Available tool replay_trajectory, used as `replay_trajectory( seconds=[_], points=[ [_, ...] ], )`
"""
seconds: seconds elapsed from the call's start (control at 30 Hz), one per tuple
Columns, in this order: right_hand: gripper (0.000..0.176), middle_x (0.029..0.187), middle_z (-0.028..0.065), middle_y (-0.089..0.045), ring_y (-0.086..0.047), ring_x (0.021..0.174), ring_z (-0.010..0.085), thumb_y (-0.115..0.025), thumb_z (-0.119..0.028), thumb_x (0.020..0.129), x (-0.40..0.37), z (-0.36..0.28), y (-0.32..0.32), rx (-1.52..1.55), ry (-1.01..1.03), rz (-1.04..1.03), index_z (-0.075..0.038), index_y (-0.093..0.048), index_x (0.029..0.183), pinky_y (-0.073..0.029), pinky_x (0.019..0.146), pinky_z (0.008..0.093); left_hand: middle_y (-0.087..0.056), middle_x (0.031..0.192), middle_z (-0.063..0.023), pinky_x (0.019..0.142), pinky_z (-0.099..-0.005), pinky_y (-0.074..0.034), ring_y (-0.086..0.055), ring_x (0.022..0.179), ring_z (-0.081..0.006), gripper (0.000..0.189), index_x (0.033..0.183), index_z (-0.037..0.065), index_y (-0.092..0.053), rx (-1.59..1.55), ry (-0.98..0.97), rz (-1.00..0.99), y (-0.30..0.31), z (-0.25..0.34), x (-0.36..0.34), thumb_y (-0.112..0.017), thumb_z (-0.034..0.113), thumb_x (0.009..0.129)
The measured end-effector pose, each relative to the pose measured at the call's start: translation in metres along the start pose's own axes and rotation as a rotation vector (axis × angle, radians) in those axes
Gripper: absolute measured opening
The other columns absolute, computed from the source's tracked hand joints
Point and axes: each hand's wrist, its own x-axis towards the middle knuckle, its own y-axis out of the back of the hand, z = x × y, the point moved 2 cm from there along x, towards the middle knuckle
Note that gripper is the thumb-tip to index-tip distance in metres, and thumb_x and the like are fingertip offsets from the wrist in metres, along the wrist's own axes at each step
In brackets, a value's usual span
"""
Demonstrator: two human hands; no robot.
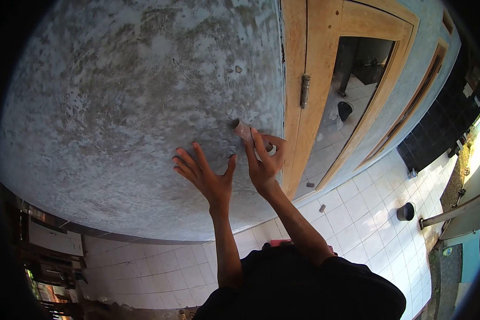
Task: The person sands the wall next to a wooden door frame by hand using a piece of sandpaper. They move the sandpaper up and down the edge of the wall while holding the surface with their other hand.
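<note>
My right hand [264,164] grips a brownish, rolled piece of sandpaper [243,130] between thumb and fingers and holds it at the wall, close to the door frame. The near end of the roll is partly covered by my fingers. To the left, my left hand [209,178] has its fingers spread, palm toward the wall and seemingly against it. The wall [144,106] is grey with patchy pale-blue paint and darker rubbed areas. Both hands are at about the same height, a short gap between them.
A wooden door frame [294,149] with a metal hinge [305,92] stands just right of my right hand; its glass pane [330,128] reflects the floor. On the white tiles [357,234] lie a small brown piece [322,208] and a dark bucket [406,212].
</note>
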Motion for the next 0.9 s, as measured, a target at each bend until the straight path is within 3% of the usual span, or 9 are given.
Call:
replay_trajectory(
  seconds=[0.13, 0.37, 0.53, 0.77, 0.9],
  points=[
    [0.046, 0.090, 0.0056, -0.057, -0.048, 0.077, 0.0178, -0.075, -0.001, 0.066, -0.038, 0.022, 0.006, -0.054, 0.054, -0.046, -0.009, -0.066, 0.111, -0.036, 0.064, 0.0298, 0.001, 0.151, -0.0199, 0.107, -0.0622, 0.000, 0.008, 0.139, -0.0380, 0.099, 0.145, 0.011, -0.019, 0.011, -0.008, 0.006, -0.001, -0.001, 0.001, -0.066, 0.060, 0.072],
    [0.047, 0.089, 0.0039, -0.056, -0.048, 0.075, 0.0176, -0.076, -0.003, 0.065, -0.003, -0.008, -0.004, -0.016, 0.058, -0.037, -0.009, -0.066, 0.110, -0.034, 0.067, 0.0310, 0.001, 0.151, -0.0199, 0.107, -0.0622, -0.001, 0.007, 0.139, -0.0383, 0.098, 0.145, 0.011, -0.021, 0.000, 0.007, 0.002, 0.000, 0.001, 0.000, -0.067, 0.058, 0.072],
    [0.045, 0.089, 0.0036, -0.056, -0.048, 0.075, 0.0174, -0.076, -0.005, 0.066, -0.038, 0.019, 0.007, -0.111, 0.106, -0.071, -0.010, -0.066, 0.109, -0.032, 0.069, 0.0322, 0.000, 0.152, -0.0193, 0.107, -0.0619, -0.001, 0.007, 0.139, -0.0384, 0.098, 0.145, 0.011, -0.020, -0.013, 0.007, -0.003, 0.001, 0.002, 0.001, -0.068, 0.056, 0.073],
    [0.044, 0.086, 0.0026, -0.056, -0.048, 0.074, 0.0159, -0.077, -0.007, 0.066, -0.001, -0.006, -0.005, -0.048, 0.086, -0.022, -0.010, -0.067, 0.109, -0.031, 0.069, 0.0327, 0.000, 0.151, -0.0210, 0.106, -0.0634, -0.001, 0.007, 0.139, -0.0393, 0.098, 0.145, 0.011, -0.021, -0.016, 0.000, 0.005, -0.002, 0.001, -0.001, -0.069, 0.056, 0.073],
    [0.044, 0.086, 0.0026, -0.057, -0.048, 0.075, 0.0154, -0.077, -0.007, 0.066, -0.025, 0.013, 0.005, -0.095, 0.117, -0.056, -0.010, -0.067, 0.109, -0.031, 0.069, 0.0328, 0.001, 0.151, -0.0198, 0.107, -0.0615, 0.000, 0.008, 0.139, -0.0386, 0.101, 0.145, 0.011, -0.018, 0.001, -0.013, 0.007, -0.001, 0.000, 0.000, -0.070, 0.055, 0.071]
  ],
)
